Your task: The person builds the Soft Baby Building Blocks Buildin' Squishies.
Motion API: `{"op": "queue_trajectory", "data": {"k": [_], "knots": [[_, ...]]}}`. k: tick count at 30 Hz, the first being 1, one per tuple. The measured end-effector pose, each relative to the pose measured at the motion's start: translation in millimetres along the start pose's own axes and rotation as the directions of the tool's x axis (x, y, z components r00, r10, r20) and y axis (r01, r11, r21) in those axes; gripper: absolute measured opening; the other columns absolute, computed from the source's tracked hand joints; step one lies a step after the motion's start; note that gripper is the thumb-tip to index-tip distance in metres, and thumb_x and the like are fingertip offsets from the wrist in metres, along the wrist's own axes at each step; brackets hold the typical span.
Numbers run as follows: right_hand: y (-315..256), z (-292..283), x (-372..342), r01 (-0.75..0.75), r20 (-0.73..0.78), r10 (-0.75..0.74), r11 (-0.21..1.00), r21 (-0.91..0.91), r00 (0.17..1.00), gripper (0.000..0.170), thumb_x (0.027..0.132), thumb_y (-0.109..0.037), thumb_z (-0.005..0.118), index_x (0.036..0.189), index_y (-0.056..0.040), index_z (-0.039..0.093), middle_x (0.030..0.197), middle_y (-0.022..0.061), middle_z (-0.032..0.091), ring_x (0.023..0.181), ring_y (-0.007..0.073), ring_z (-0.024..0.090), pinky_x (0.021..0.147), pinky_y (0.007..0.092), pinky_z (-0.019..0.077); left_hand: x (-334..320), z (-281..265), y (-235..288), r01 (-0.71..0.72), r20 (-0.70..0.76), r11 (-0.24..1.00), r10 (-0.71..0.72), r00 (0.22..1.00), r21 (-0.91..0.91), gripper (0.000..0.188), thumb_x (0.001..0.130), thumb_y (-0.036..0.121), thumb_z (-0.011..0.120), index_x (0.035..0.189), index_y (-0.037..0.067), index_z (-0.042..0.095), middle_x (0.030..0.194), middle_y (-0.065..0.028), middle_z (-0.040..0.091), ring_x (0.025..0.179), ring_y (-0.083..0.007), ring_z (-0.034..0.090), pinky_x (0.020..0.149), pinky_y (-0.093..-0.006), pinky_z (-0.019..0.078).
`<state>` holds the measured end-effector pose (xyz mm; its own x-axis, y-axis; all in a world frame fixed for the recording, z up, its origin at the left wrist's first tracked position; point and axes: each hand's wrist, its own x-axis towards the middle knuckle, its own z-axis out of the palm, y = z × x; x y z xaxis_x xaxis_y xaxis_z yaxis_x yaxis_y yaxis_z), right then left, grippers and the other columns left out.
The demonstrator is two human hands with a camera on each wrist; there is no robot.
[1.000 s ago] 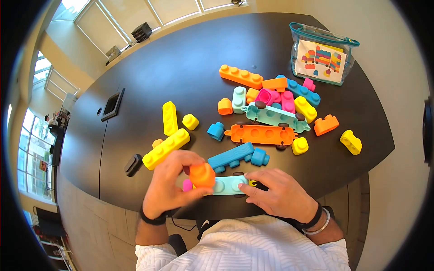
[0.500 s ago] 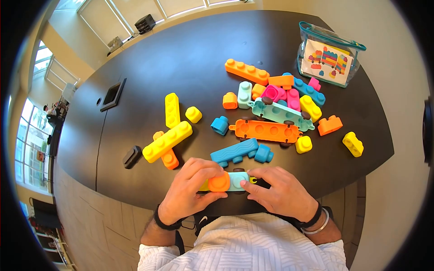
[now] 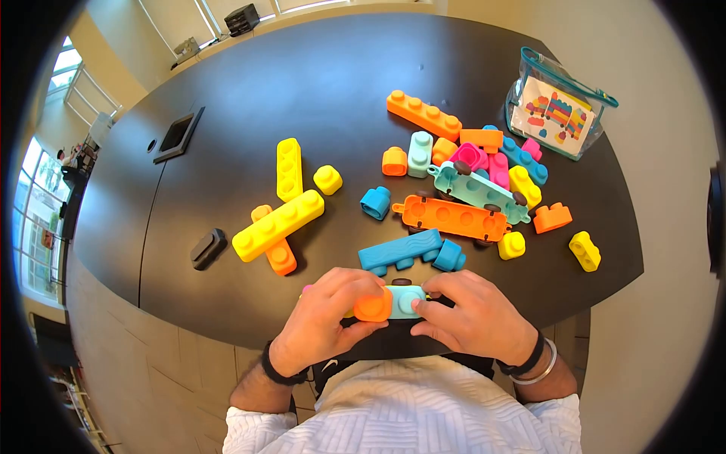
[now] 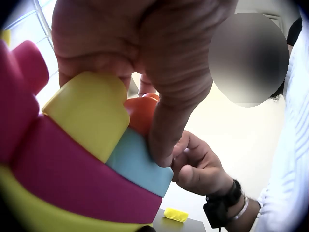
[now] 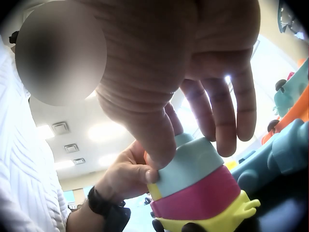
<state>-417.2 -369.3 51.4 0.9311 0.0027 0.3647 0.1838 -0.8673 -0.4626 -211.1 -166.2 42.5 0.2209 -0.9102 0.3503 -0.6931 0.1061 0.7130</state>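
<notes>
My left hand (image 3: pixel 331 309) pinches an orange block (image 3: pixel 373 306) between thumb and fingers, right against the light blue block (image 3: pixel 408 300). The right hand (image 3: pixel 480 316) grips the right end of that light blue block, its thumb on the near side. In the right wrist view, a long magenta block (image 5: pixel 198 193) lies beneath the light blue one, on a yellow wheeled base (image 5: pixel 219 220). A yellow block (image 4: pixel 89 113) sits beside the orange one in the left wrist view, and more magenta pieces (image 4: pixel 14 104) rise at the far left end.
Ahead lie a blue wavy block (image 3: pixel 399 250), an orange wheeled base (image 3: pixel 454 218) and an upturned teal wheeled base (image 3: pixel 480 193) amid several blocks. Yellow bars (image 3: pixel 278 225) lie left, near a black object (image 3: pixel 208 250). A clear zip bag (image 3: pixel 556 106) stands at back right.
My left hand has brought the orange block rightward and down from above the stack onto the light blue block. The right hand stays at the block's right end.
</notes>
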Motion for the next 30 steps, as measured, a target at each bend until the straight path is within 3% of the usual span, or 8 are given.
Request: {"op": "queue_trajectory", "data": {"k": [4,9,15,17,20,22,27,30], "knots": [[14.4,-15.0,28.8,0.090,0.067,-0.084,0.992,-0.089,0.994,0.039,0.094,-0.042,0.087,0.104,-0.0085,0.070,0.100,0.0103,0.066,0.091,0.0298,0.067,0.082,0.0440,0.0554,-3.4,7.9,-6.7,-0.004,-0.010,0.999,0.004,1.000,-0.040,0.053,0.082,0.011,0.098,0.126,0.011,0.069,0.127,-0.0086,0.074,0.111,-0.0365,0.071,0.092,-0.0462,0.0602],[50.0,-24.7,86.2,0.013,0.007,-0.012,0.982,-0.188,1.000,0.031,0.098,-0.033,0.085,0.109,-0.0080,0.070,0.105,0.0110,0.069,0.102,0.0341,0.068,0.090,0.0492,0.0562,-6.4,11.9,-4.3,-0.012,0.031,0.996,0.009,0.999,0.084,0.057,0.081,0.012,0.100,0.126,0.012,0.065,0.124,-0.0098,0.077,0.110,-0.0379,0.072,0.090,-0.0457,0.0612],[110.3,6.7,126.2,-0.083,0.067,0.129,0.879,-0.470,0.989,0.040,0.098,-0.025,0.085,0.129,-0.0045,0.069,0.134,0.0196,0.071,0.133,0.0406,0.063,0.111,0.0525,0.0537,-5.3,6.6,-6.0,-0.024,0.062,0.995,0.018,0.998,0.095,0.051,0.086,0.012,0.093,0.131,0.013,0.067,0.125,-0.0092,0.071,0.105,-0.0364,0.068,0.091,-0.0465,0.0572],[125.3,25.3,132.4,-0.073,0.056,0.122,0.839,-0.540,0.991,0.051,0.101,-0.021,0.081,0.145,-0.0025,0.065,0.150,0.0248,0.066,0.152,0.0442,0.054,0.125,0.0579,0.0455,-5.5,6.1,-7.4,-0.019,0.051,0.990,0.012,0.999,0.140,0.055,0.083,0.015,0.097,0.127,0.012,0.065,0.122,-0.0093,0.077,0.107,-0.0369,0.071,0.085,-0.0471,0.0597],[144.6,46.4,136.7,-0.088,0.060,0.157,0.790,-0.607,0.986,0.057,0.104,-0.017,0.074,0.156,-0.0008,0.059,0.163,0.0259,0.059,0.165,0.0453,0.042,0.131,0.0608,0.0387,-5.7,5.0,-7.5,-0.006,0.050,0.990,-0.001,0.999,0.139,0.056,0.083,0.015,0.097,0.129,0.011,0.066,0.123,-0.0105,0.077,0.106,-0.0374,0.071,0.085,-0.0475,0.0595],[148.5,48.2,140.9,-0.059,0.076,0.130,0.800,-0.598,0.989,0.059,0.103,-0.014,0.071,0.159,-0.0003,0.059,0.155,0.0238,0.062,0.154,0.0444,0.051,0.129,0.0601,0.0405,-4.9,2.3,-5.3,0.003,0.053,0.990,-0.010,0.999,0.143,0.058,0.083,0.016,0.098,0.131,0.011,0.067,0.122,-0.0110,0.077,0.105,-0.0376,0.071,0.086,-0.0475,0.0596],[132.4,36.3,151.3,-0.096,0.134,0.191,0.852,-0.515,0.972,0.033,0.097,-0.004,0.069,0.130,-0.0016,0.073,0.128,0.0185,0.065,0.125,0.0373,0.062,0.111,0.0527,0.0544,-5.0,2.6,-7.8,0.029,0.061,0.991,-0.037,0.997,0.128,0.063,0.082,0.017,0.099,0.137,0.010,0.068,0.120,-0.0121,0.077,0.105,-0.0380,0.071,0.089,-0.0474,0.0598],[138.1,43.8,145.8,-0.082,0.035,0.110,0.888,-0.453,0.993,0.027,0.091,-0.001,0.078,0.116,-0.0046,0.072,0.132,0.0180,0.064,0.126,0.0379,0.063,0.104,0.0464,0.0558,-5.6,2.6,-7.8,0.023,0.046,0.991,-0.029,0.999,0.130,0.063,0.082,0.018,0.099,0.137,0.010,0.069,0.120,-0.0123,0.078,0.105,-0.0382,0.072,0.090,-0.0470,0.0599]]}}
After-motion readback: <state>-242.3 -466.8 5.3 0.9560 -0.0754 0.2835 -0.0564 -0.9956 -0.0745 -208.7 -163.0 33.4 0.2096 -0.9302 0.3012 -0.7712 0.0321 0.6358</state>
